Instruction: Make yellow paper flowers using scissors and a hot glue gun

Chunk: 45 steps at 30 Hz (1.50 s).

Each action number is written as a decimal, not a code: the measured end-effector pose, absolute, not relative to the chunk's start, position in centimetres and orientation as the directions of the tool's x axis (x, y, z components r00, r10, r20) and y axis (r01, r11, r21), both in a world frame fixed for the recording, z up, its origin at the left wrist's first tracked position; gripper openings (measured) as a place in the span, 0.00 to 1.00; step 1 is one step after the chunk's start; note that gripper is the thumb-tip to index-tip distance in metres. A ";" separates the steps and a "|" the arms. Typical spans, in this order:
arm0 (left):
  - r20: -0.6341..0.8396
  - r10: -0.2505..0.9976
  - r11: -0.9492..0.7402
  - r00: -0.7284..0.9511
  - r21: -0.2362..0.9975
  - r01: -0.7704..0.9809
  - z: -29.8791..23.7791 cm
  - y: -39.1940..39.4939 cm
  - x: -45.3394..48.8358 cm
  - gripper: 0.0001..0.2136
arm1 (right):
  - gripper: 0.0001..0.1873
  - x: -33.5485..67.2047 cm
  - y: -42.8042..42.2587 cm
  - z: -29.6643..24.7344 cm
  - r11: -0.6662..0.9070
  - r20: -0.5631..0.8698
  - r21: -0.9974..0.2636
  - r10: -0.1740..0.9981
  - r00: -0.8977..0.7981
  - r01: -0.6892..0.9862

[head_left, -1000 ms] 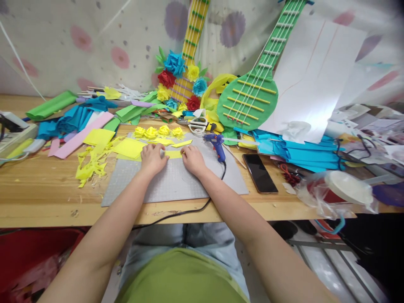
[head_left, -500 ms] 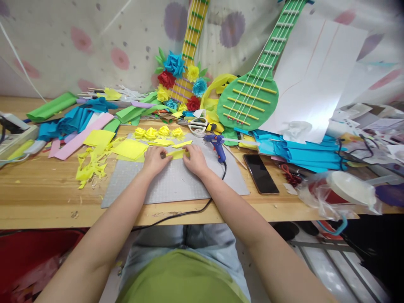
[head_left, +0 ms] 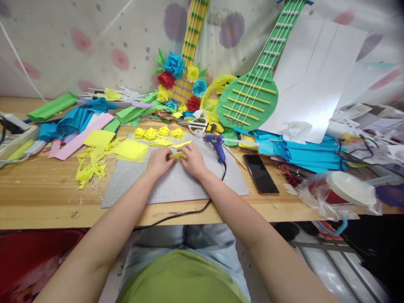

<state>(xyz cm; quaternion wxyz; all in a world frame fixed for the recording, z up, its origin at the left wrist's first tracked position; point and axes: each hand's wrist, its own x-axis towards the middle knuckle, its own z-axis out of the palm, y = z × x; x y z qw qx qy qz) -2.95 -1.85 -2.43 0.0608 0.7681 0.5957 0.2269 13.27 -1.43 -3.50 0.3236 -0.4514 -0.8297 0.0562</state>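
Between my two hands is a narrow strip of yellow crepe paper [head_left: 177, 155], just over the grey cutting mat [head_left: 179, 185]. My left hand [head_left: 159, 161] pinches its left end, and my right hand [head_left: 193, 160] has its fingers closed on the right end. Behind the hands lie two folded yellow paper pieces [head_left: 160, 143]. Beyond these stands a row of several yellow paper flowers [head_left: 151, 134]. A stack of yellow paper squares [head_left: 131, 149] rests left of my left hand. To the right of my right hand is a blue hot glue gun [head_left: 217, 147].
White-handled scissors [head_left: 198, 125] lie behind the mat. A phone [head_left: 261, 173] is right of it, and the glue gun's black cord [head_left: 189, 211] runs over the front edge. Paper guitars, one yellow [head_left: 191, 38] and one green [head_left: 249, 101], lean at the back. Yellow scraps [head_left: 90, 168] lie left.
My hands have come closer together. The yellow paper between them, wider and lying flat before, now shows as a shorter, narrower strip. The things around have stayed put.
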 end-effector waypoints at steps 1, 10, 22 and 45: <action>0.276 0.944 -0.278 0.183 0.363 0.890 -2.5 -1.8 -3.0 0.08 | 0.13 13.2 -1.5 -3.5 0.599 0.490 -0.380 0.777 -0.396 0.705; 0.271 0.951 -0.248 0.146 0.396 0.884 -2.6 -1.6 -3.1 0.11 | 0.16 13.2 -1.8 -3.0 0.549 0.473 -0.419 0.812 -0.342 0.723; 0.315 0.939 -0.270 0.135 0.438 0.858 -2.9 -1.4 -3.1 0.12 | 0.22 13.3 -1.6 -3.1 0.501 0.472 -0.436 0.834 -0.285 0.748; 0.340 0.937 -0.272 0.077 0.575 0.772 -1.7 -2.5 -2.1 0.09 | 0.23 13.3 -1.7 -3.1 0.527 0.452 -0.475 0.833 -0.317 0.705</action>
